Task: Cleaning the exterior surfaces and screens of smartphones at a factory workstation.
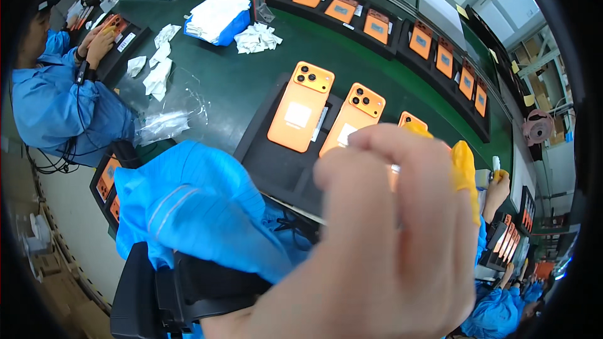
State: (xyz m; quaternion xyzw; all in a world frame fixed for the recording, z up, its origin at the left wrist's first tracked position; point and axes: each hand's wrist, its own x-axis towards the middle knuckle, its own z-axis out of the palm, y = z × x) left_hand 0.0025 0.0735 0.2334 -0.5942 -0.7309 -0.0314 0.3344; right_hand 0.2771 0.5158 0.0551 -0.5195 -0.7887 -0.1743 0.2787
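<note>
While you are holding your left hand [389, 245] up close to the camera in the lower right of the frame, its fingers, two of them capped in yellow finger cots [465, 169], are curling in toward each other; the blur is keeping me from telling whether the grip is pinching anything or just closing on air. Your blue sleeve [188, 204] is filling the lower left, and your right hand is not showing. Just beyond your fingertips, two orange phones [300, 108] are lying back-up, side by side on a black tray [270, 163] at the centre of the frame, with a third one [411, 119] peeking out behind your hand. As I judge it, you are reaching toward these phones and not yet touching one, so the next move is calling for a steady descent onto a single phone without nudging its neighbour. Farther up the green surface [220, 81], crumpled white wipes [257, 37] are lying loose, and a co-worker in blue [50, 94] is working at the upper left.
</note>
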